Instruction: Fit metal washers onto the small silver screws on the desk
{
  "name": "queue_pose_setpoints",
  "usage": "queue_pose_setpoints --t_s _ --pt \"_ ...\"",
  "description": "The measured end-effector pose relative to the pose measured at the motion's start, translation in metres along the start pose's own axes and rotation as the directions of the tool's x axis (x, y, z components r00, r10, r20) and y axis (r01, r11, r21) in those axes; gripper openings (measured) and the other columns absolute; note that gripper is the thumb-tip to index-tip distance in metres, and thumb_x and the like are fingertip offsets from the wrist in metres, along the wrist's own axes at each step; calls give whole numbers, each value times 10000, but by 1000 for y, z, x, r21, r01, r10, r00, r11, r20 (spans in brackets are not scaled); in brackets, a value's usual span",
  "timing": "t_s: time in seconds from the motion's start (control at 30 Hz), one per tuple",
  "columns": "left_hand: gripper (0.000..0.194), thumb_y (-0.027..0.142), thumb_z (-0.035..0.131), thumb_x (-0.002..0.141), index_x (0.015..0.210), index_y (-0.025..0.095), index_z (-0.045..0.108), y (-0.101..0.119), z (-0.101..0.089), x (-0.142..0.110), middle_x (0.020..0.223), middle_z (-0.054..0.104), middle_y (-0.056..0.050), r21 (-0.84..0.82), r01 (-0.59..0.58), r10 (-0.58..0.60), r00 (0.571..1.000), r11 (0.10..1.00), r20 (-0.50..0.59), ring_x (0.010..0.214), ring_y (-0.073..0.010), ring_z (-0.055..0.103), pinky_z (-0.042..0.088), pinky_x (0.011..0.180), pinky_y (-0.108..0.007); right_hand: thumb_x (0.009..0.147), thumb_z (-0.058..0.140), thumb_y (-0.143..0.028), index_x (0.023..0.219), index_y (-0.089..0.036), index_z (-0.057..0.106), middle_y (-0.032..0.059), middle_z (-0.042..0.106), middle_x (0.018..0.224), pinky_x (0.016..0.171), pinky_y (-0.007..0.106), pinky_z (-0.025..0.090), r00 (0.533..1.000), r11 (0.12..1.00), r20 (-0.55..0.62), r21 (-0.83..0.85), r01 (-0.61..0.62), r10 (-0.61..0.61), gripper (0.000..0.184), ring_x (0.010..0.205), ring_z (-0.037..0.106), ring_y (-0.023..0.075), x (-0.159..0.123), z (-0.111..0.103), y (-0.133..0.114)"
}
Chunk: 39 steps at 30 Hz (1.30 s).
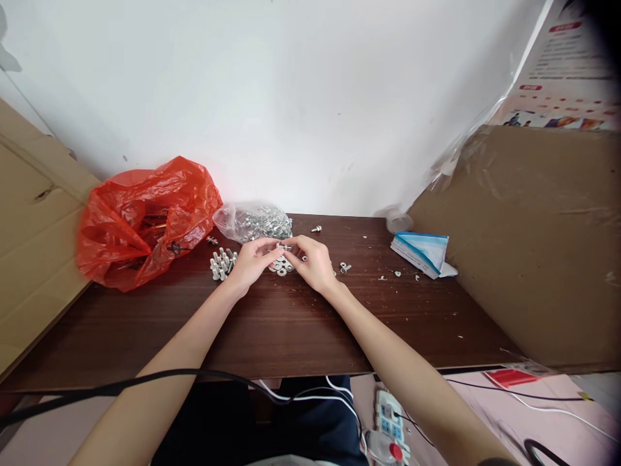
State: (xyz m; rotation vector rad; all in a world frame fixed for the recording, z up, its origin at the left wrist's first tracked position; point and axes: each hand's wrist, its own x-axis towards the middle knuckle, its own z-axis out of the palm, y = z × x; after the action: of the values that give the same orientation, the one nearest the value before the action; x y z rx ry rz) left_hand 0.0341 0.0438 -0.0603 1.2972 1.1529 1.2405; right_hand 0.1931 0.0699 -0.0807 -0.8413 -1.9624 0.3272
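Note:
Between the fingertips of both hands is a small metal bolt [283, 246], lying about level, with what looks like a washer on it. My left hand [250, 264] pinches its left end; my right hand [315, 264] closes on its right end. Just below the fingers lie several flat washers [281, 272] on the table, partly hidden by the hands. To the left of my left hand, several bolts [222, 264] stand upright in a tight group. Right of my right hand lie a few loose metal pieces [344, 267].
A clear bag of small hardware [264, 222] rests behind the hands, with a red plastic bag [150, 223] to its left. One bolt [316, 229] lies near the wall. A blue-edged packet [422, 252] sits right, beside the cardboard [533, 246]. A black cable [194, 372] crosses in front.

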Motion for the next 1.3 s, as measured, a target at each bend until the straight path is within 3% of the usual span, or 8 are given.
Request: queue_pose_setpoints --t_s 0.6,1.07,1.3 --pt "408 325 789 634 987 136 707 -5 -4 4 843 653 -40 28 -86 87 996 996 -26 643 -104 533 452 625 -267 923 557 -310 1015 -195 648 52 684 884 682 291 476 999 999 36 -43 -10 12 173 761 617 181 0 -2 2" --pt "372 290 758 668 1018 165 739 -5 -4 5 903 692 -57 100 -150 154 988 984 -30 763 -149 588 477 694 -277 964 471 -364 1063 -195 611 68 678 940 727 307 451 994 994 104 -108 -33 44 241 832 613 201 -1 -2 3" --pt "328 231 738 665 989 183 757 -8 -5 7 890 687 -43 125 -194 199 979 973 -34 718 -124 567 469 702 -263 1002 372 -375 966 -188 590 55 652 890 703 281 409 990 996 134 -85 -28 39 290 791 584 178 -1 -3 1"
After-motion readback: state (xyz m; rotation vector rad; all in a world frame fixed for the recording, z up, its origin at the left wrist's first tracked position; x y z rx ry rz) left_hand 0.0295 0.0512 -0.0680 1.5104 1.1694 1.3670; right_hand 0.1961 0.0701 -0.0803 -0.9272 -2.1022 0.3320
